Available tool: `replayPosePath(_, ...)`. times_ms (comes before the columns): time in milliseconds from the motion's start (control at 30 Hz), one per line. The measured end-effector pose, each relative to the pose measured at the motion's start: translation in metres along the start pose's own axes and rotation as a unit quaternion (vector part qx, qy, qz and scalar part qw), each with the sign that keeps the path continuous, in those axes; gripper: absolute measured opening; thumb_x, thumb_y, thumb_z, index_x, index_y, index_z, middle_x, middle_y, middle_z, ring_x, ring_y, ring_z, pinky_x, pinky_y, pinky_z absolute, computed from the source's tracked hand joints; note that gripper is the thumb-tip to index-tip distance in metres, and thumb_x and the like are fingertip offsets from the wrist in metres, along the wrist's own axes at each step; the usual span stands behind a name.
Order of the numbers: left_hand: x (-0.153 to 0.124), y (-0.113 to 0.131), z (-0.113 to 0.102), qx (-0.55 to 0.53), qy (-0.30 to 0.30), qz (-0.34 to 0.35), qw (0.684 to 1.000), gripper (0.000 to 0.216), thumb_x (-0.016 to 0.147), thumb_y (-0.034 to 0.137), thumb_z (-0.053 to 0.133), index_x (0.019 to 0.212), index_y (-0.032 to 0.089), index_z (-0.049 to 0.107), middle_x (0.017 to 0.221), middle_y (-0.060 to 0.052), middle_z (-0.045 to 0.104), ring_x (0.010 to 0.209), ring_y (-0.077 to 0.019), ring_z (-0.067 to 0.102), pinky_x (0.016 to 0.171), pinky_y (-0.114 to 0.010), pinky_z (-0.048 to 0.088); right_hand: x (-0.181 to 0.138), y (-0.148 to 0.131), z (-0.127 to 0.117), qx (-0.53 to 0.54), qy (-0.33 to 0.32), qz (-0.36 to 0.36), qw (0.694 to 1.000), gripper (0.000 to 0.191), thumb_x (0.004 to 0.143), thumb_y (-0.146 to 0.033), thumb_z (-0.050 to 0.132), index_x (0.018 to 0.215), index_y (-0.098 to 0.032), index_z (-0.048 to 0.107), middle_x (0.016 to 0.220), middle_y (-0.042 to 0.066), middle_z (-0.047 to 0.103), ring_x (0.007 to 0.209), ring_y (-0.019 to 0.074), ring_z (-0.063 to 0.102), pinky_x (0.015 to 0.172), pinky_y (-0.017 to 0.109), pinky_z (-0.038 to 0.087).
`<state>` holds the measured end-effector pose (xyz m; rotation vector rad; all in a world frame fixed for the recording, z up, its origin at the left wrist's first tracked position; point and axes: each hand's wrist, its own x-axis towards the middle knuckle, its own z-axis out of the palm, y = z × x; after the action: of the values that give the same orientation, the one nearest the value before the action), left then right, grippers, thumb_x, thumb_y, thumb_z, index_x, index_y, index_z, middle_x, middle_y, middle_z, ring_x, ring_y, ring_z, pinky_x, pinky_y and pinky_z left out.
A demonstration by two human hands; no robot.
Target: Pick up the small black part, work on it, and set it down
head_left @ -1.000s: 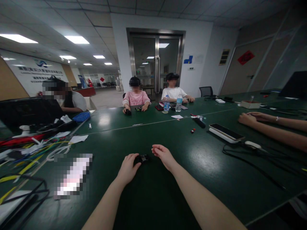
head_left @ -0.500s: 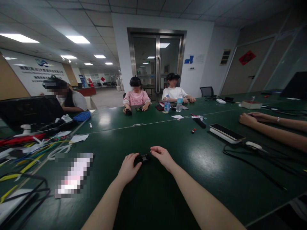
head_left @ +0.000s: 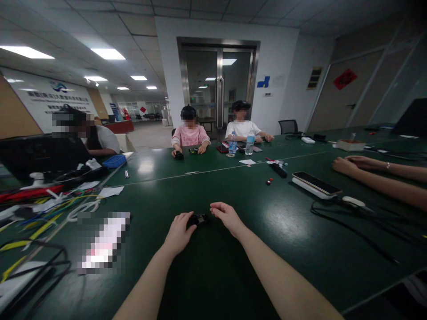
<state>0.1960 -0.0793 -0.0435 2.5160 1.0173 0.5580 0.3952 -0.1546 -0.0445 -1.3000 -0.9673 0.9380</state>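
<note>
My left hand [head_left: 180, 233] rests on the dark green table [head_left: 200, 284], its fingers and thumb closed around the left end of a small black object [head_left: 200, 218] with grey details, shaped somewhat like a toy car. The fingers cover part of it. Just to its right, my right hand [head_left: 225, 217] is apart from the object. Its fingers are loosely bent with a small gap to the thumb, and I see nothing between them.
A pixelated phone-like item [head_left: 105, 242] lies left, near tangled cables [head_left: 43, 222]. A phone on a white block [head_left: 315, 184], a black cable [head_left: 353, 231] and another person's hands [head_left: 353, 164] are at right. Two bottles [head_left: 249, 143] stand across, where people [head_left: 190, 133] sit.
Almost nothing differs. My right hand has shifted very slightly, and the view has moved a touch. My left hand stays on the black object.
</note>
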Motion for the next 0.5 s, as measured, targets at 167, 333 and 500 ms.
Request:
replayPosePath(167,0.0001,-0.0013,0.0011,0.002,0.002,0.001,1.000,0.043,0.081,0.034,0.046,0.122,0.020,0.046,0.123,-0.006,0.050,0.116,-0.0208,0.042,0.099,-0.035,0.032,-0.0005,-0.0007,-0.0003,-0.001,0.003,0.002,1.000,0.028,0.073,-0.030,0.057,0.099,-0.020,0.061,0.097,0.004,0.064,0.091,0.0165,0.058,0.083,0.032,0.043)
replayPosePath(333,-0.0009,0.0044,-0.0030,0.001,-0.006,-0.007,1.000,0.042,0.080,0.034,0.046,0.120,0.021,0.048,0.124,-0.005,0.049,0.117,-0.0218,0.042,0.099,-0.036,0.031,-0.0002,0.0003,-0.0005,-0.004,0.000,0.002,1.000,0.027,0.074,-0.029,0.057,0.099,-0.021,0.061,0.099,0.004,0.064,0.093,0.0167,0.058,0.085,0.032,0.043)
replayPosePath(500,-0.0011,0.0060,-0.0035,-0.002,-0.013,-0.018,1.000,0.043,0.080,0.033,0.046,0.121,0.021,0.048,0.126,-0.006,0.049,0.118,-0.0227,0.041,0.100,-0.038,0.030,-0.0017,-0.0020,-0.0002,-0.016,-0.003,-0.008,1.000,0.027,0.073,-0.029,0.058,0.098,-0.021,0.062,0.103,0.004,0.063,0.099,0.0173,0.056,0.087,0.033,0.041)
